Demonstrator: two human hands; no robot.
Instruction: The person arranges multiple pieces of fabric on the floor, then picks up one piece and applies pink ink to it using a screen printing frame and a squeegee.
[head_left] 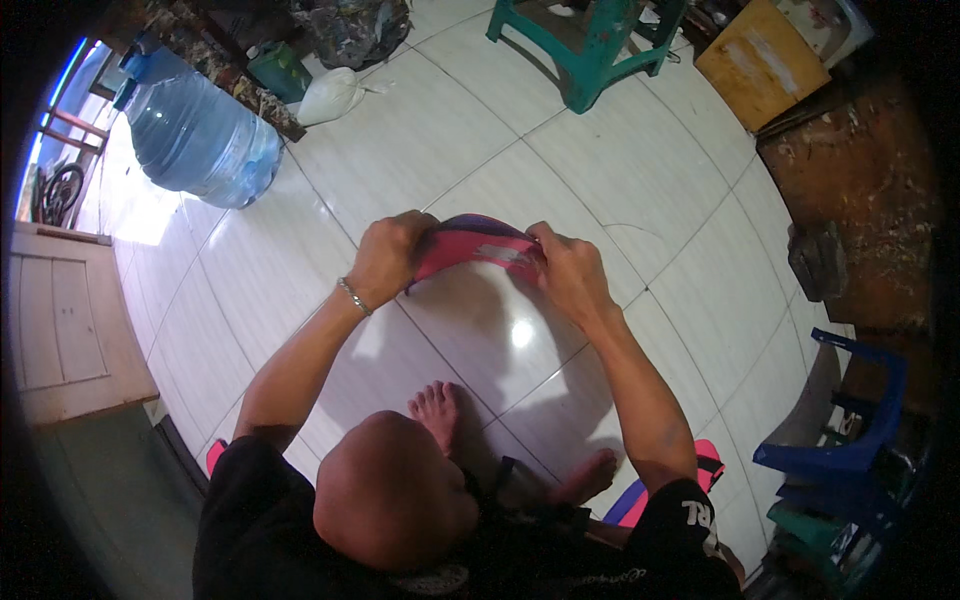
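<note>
Hands [388, 255] [570, 270] gripping pink curved piece [470, 250], tiled floor [560, 170]

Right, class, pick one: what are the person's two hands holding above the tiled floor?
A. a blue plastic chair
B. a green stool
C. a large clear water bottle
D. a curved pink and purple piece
D: the left hand and the right hand each grip one end of the curved pink and purple piece, while the bottle, stool and chair stand apart from them.

One water jug [200, 140], one green stool [590, 50], one white bag [330, 95], one pink sandal sole [475, 245], two hands: left hand [385, 258], right hand [570, 270].
</note>
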